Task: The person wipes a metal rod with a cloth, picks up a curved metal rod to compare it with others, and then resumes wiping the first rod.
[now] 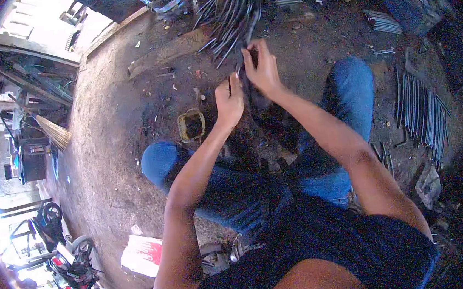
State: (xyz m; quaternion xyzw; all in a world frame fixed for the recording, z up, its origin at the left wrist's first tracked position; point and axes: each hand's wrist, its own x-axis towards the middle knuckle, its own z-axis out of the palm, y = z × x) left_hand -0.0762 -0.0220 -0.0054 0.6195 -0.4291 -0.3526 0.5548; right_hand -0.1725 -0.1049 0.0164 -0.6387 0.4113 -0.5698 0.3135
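Note:
My left hand [229, 98] is closed in front of me, between my knees, its thumb and fingers pinched on something small and dark that I cannot make out. Just to its right and a little higher, my right hand [262, 69] has its fingers curled, thumb and forefinger close to a dark piece that is too blurred to name. The two hands are near each other. Beyond them a pile of thin dark metal rods [234, 17] lies at the top centre. A square yellowish container [191, 125] with dark contents stands left of my left hand.
Many metal rods [422, 111] lie in a row at the right, with a smaller bundle [383, 22] above. A wooden plank [166, 54] is on the ground ahead. A broom [53, 132], motorcycle [72, 274] and red-white bag [142, 255] are on the left.

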